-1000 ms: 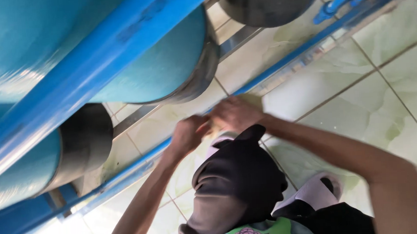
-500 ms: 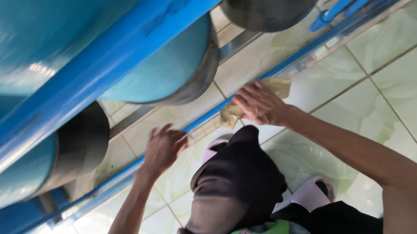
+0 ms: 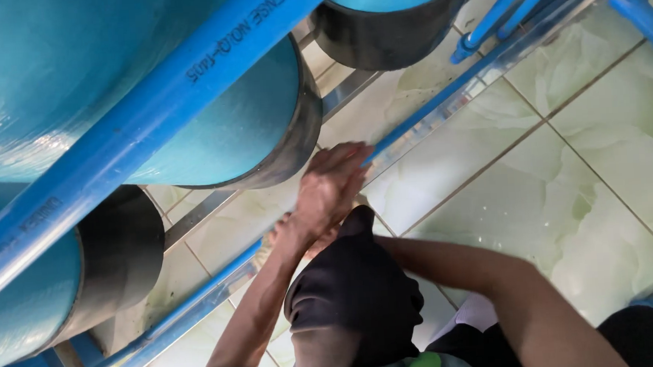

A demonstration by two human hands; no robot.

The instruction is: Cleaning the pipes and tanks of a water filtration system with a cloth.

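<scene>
My left hand [image 3: 330,187] lies spread on the low blue pipe [image 3: 442,101], right hand hidden, grip unknowable; wet tiles [image 3: 561,192] might let it slip.

Under your left hand [image 3: 327,195] spreads a pale green marbled tile floor [image 3: 591,190], and directly on it stand the black-based teal tanks [image 3: 225,129] just beyond your fingers and the thin blue pipe [image 3: 442,104] your fingertips touch.
</scene>
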